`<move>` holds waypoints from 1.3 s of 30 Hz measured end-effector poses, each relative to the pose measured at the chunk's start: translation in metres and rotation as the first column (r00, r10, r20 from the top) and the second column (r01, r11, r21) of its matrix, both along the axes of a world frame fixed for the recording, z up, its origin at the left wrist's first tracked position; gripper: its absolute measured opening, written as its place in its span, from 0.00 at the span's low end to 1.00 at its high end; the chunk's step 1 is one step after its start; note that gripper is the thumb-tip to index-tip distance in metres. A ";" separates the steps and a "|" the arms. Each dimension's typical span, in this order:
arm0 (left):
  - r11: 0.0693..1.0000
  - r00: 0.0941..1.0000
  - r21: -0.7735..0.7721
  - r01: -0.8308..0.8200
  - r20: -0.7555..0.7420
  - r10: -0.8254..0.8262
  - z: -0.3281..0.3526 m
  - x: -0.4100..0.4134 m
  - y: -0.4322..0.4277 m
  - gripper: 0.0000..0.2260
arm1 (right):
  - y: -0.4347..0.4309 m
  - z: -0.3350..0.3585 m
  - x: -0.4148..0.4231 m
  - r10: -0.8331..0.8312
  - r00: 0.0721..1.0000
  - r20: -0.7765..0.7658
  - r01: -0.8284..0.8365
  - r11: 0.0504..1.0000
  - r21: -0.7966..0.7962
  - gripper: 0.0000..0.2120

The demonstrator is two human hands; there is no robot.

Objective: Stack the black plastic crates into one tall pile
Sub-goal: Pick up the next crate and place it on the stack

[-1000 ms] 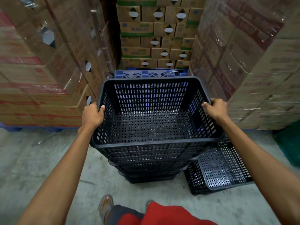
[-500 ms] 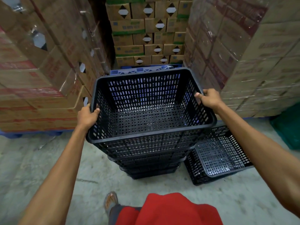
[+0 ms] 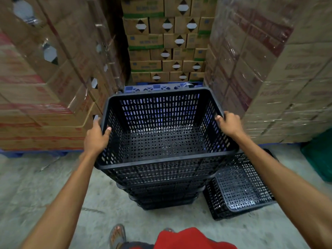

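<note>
A black perforated plastic crate (image 3: 161,141) sits on top of a pile of several nested black crates (image 3: 165,194) on the concrete floor in front of me. My left hand (image 3: 96,137) grips the top crate's left rim, thumb inside the wall. My right hand (image 3: 229,124) grips its right rim. Another single black crate (image 3: 239,187) stands on the floor just right of the pile, partly hidden behind my right forearm.
Tall wrapped stacks of cardboard boxes (image 3: 45,78) close in on the left, on the right (image 3: 278,69) and at the back (image 3: 167,42). A blue pallet (image 3: 158,87) lies behind the pile. Something green (image 3: 321,155) sits at the far right. My sandalled foot (image 3: 117,234) is near the pile.
The crate in my hands has come lower and sits on the pile. Both hands stay on its rims; the view has shifted slightly.
</note>
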State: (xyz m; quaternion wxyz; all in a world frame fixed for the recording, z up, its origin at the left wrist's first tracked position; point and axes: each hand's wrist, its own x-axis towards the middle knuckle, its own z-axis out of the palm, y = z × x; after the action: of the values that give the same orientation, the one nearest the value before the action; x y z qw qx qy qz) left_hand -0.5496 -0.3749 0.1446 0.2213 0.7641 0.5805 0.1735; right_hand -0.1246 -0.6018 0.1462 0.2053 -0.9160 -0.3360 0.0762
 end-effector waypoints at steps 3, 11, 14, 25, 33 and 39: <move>0.991 0.992 0.051 0.123 -0.046 -0.121 0.003 0.000 -0.001 0.44 | -0.001 0.006 -0.012 0.174 0.984 0.031 -0.169 0.977 -0.130 0.38; 0.939 0.874 0.064 0.339 -0.391 -0.288 -0.005 -0.004 0.009 0.54 | -0.012 0.007 -0.008 0.531 0.821 0.211 -0.411 0.805 -0.428 0.50; 0.939 0.863 0.055 0.339 -0.415 -0.287 -0.006 -0.004 0.008 0.53 | -0.012 0.006 -0.014 0.481 0.845 0.233 -0.363 0.837 -0.409 0.48; 0.936 0.875 0.140 0.323 -0.421 -0.239 -0.019 0.001 0.014 0.36 | -0.001 0.001 -0.009 0.469 0.863 0.185 -0.373 0.841 -0.392 0.47; 0.975 0.881 -0.136 0.177 -0.419 -0.218 0.017 0.025 0.005 0.33 | 0.006 0.028 -0.014 0.437 0.888 0.142 -0.337 0.829 -0.446 0.39; 0.927 0.926 0.033 0.374 -0.068 -0.371 0.079 0.113 -0.054 0.28 | -0.031 0.048 -0.038 0.248 0.963 0.106 -0.203 0.926 -0.319 0.32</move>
State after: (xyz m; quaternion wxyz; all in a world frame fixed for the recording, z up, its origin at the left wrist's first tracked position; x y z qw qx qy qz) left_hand -0.4362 -0.4285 0.2234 0.2150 0.8702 0.4272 0.1183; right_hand -0.1627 -0.6330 0.1941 0.0264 -0.8949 -0.4374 0.0839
